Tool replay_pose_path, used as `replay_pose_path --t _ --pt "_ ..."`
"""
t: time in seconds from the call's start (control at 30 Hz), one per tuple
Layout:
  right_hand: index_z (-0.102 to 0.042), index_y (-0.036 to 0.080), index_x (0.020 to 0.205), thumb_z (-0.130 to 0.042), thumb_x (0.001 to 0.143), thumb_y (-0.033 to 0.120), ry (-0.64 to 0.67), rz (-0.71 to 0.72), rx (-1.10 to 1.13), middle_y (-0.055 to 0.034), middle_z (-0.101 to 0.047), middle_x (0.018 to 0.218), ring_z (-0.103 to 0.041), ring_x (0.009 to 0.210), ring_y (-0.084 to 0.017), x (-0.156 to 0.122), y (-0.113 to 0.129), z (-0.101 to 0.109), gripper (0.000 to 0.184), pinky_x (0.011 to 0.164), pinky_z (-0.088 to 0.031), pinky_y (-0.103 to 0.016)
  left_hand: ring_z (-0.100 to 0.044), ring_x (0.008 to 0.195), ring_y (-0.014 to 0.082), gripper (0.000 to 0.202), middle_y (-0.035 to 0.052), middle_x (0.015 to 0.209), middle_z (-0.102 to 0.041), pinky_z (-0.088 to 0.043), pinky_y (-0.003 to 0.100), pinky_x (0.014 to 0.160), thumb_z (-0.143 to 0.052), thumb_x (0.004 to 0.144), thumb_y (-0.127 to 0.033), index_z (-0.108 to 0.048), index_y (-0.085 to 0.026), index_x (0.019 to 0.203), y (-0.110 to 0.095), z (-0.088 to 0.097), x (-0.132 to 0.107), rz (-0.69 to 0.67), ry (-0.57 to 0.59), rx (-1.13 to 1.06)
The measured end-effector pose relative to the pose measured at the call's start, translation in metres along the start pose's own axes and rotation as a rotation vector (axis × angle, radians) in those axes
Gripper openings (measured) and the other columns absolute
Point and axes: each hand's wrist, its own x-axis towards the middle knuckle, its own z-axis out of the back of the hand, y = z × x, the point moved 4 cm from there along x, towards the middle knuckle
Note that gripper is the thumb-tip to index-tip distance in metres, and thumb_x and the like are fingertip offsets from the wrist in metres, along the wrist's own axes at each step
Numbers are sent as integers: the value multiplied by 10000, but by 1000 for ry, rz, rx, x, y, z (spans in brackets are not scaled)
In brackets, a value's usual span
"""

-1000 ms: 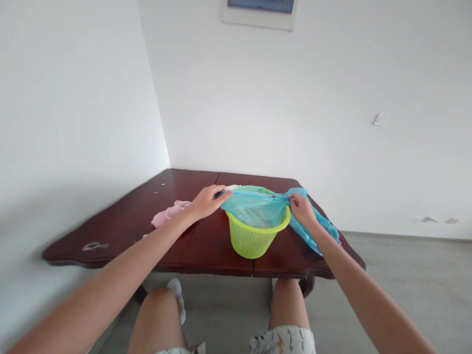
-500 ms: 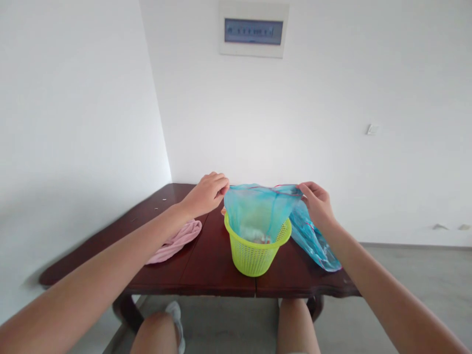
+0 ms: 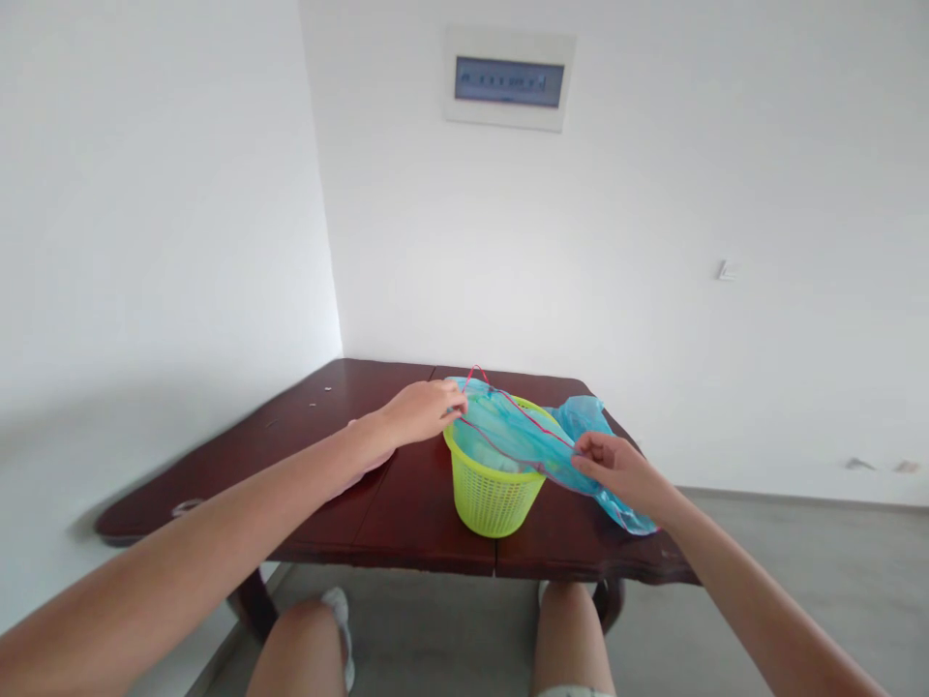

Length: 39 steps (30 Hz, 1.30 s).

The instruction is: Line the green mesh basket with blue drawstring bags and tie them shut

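A thin translucent blue drawstring bag [image 3: 519,436] with a red cord lies across the mouth of a yellow-green perforated plastic basket [image 3: 494,505], sagging partly inside. My left hand [image 3: 434,407] is closed at the basket's left rim, pinching the bag's edge near the cord. Over to the right, my right hand [image 3: 614,469] pinches the opposite edge of the bag, which stretches past the rim. More crumpled blue plastic [image 3: 584,416] rests on the table beyond that hand. What lies in the basket is mostly covered by the bag.
The dark red wooden table [image 3: 428,523] stands against the wall. A pink cloth [image 3: 367,472] lies on it, mostly behind my left forearm. Small pale scraps [image 3: 328,389] lie at the back left. My knees are under the front edge.
Both hands have come down and the bag, held up taut above the basket before, now lies slack over its mouth. My right hand has pulled its edge down over the right rim.
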Motion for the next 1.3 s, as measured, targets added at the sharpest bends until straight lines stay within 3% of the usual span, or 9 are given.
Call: replay_pose_path --t 0.1,0.33,0.5,0.67,0.8,0.93,1.07,1.2,1.3 --pt "-642 227 880 -853 936 824 -57 32 18 26 -556 781 -488 720 -154 -15 8 2 635 653 -391 -298 -784 1030 304 192 85 1069 -819 -556 375 860 -619 1049 -248 -780 -270 947 0 -6 7 72 7 65" --pt "-396 258 683 -753 984 881 -195 0 -51 44 -328 684 -298 679 -143 -42 14 6 778 612 -271 -311 -800 992 393 544 192 1169 -848 -538 412 794 -733 1038 -666 -708 -198 1313 20 -20 17 448 62 65" --pt "-518 256 682 -697 996 915 -239 -14 -69 6 -488 630 -490 597 -168 -45 13 1 751 569 -385 -323 -794 1004 368 211 162 1098 -858 -545 415 837 -703 1034 -429 -767 -228 1027 23 -29 32 388 80 -39" --pt "-564 285 920 -643 1084 772 -425 -14 -50 67 -504 560 -477 436 -149 -50 15 12 520 454 -338 -279 -789 842 259 427 118 1034 -863 -589 360 760 -499 1138 -512 -792 -207 1078 31 -15 31 350 31 -344" --pt "-556 290 1065 -743 1012 560 -558 10 -58 80 -590 701 -468 433 -123 -43 18 25 333 441 -331 -264 -753 849 231 510 99 935 -827 -604 348 810 -743 1029 -683 -802 -178 1068 28 7 16 322 -96 -843" --pt "-525 274 910 -793 914 506 -443 55 -3 75 -512 726 -410 526 -106 -31 22 21 354 507 -310 -265 -703 809 185 500 44 867 -756 -591 304 798 -870 988 -683 -809 -187 1013 9 33 -11 350 -148 -1144" --pt "-421 268 764 -755 995 577 -245 82 -137 73 -347 672 -319 625 -122 -31 29 0 510 578 -247 -285 -632 734 152 430 17 795 -683 -563 254 722 -905 1010 -594 -803 -180 952 -19 51 -38 314 -171 -1304" --pt "-436 247 747 -563 1146 666 -215 108 -298 25 -404 711 -395 689 -153 -43 49 -18 592 620 -284 -314 -601 684 121 348 7 823 -674 -544 225 683 -847 1087 -533 -817 -187 1093 -50 47 -59 236 -158 -1457" --pt "-513 238 779 -480 1208 645 -210 111 -393 20 -461 691 -443 653 -155 -53 73 -29 592 612 -291 -333 -703 783 140 362 55 1074 -770 -611 262 761 -808 1127 -506 -774 -239 1369 -83 30 -67 127 -14 -1355"
